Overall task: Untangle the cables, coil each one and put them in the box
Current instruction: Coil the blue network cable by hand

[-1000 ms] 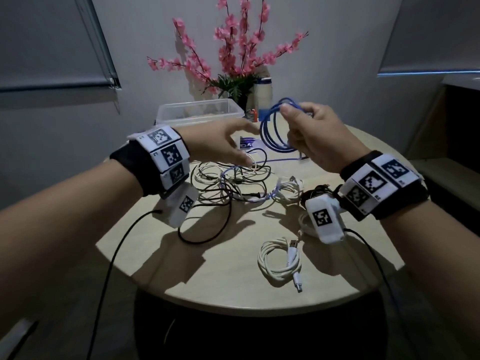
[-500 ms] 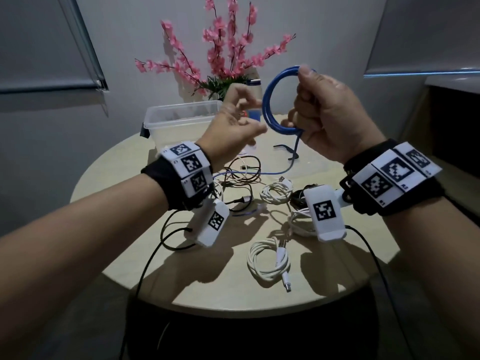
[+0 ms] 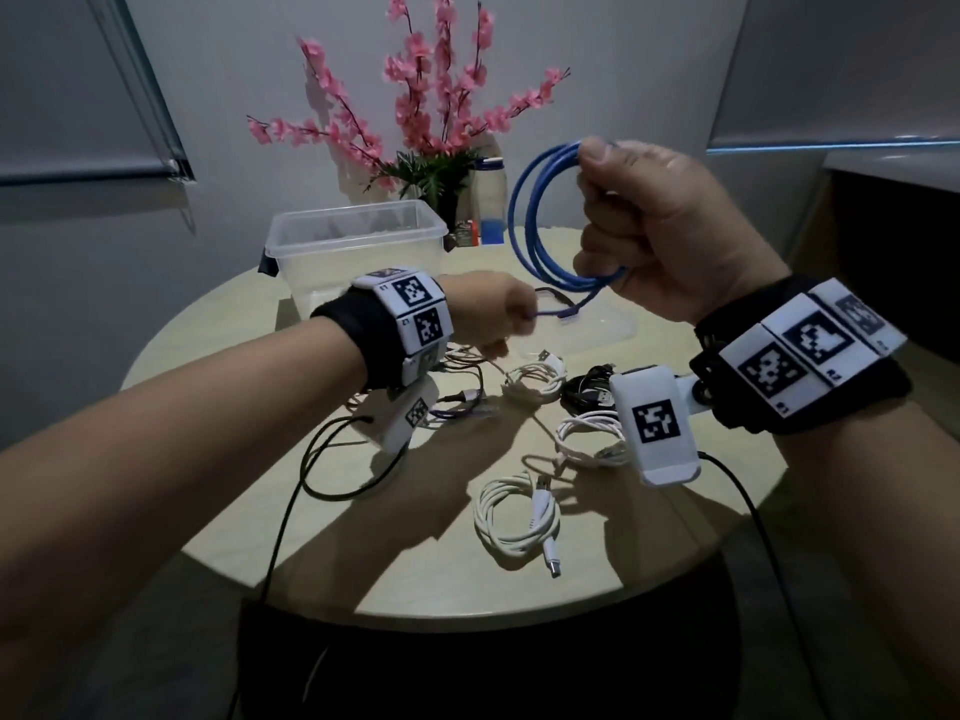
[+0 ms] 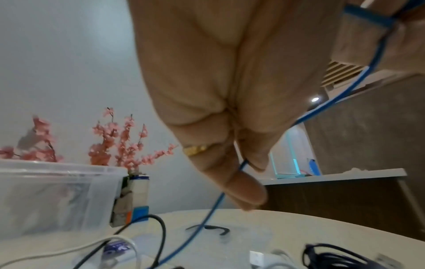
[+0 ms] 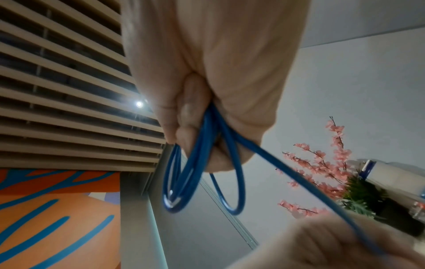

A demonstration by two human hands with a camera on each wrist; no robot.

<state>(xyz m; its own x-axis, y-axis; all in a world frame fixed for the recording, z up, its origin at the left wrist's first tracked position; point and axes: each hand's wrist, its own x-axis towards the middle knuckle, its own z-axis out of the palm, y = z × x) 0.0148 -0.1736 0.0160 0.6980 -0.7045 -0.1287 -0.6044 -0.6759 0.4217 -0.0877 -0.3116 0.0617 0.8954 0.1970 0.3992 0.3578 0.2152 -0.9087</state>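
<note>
My left hand (image 3: 498,317) has dropped from up beside the coil to just above the table (image 3: 322,553), fingers curled, pinching the free tail of the blue cable (image 3: 524,226) near its plug; in the left wrist view the line runs through my fingertips (image 4: 243,193) and trails down to the tabletop. Behind that hand the box (image 3: 358,252) sits open at the far left of the table, with no cable in it that I can see. To the right, my right hand (image 3: 660,226) is higher than it was a moment ago, fist closed round several blue loops, thumb pressed on top; the right wrist view shows the loops hanging from my curled fingers (image 5: 184,116) and one strand leading off to the left hand. So the last stretch is drawn out and nearly all wound, and I judge only the tail is left to lay on before the coil goes in the box. Below my hands three white coils (image 3: 517,517) and a black one (image 3: 589,389) lie on the table, and a loose tangle (image 3: 462,392) under my left wrist is yet to be sorted.
</note>
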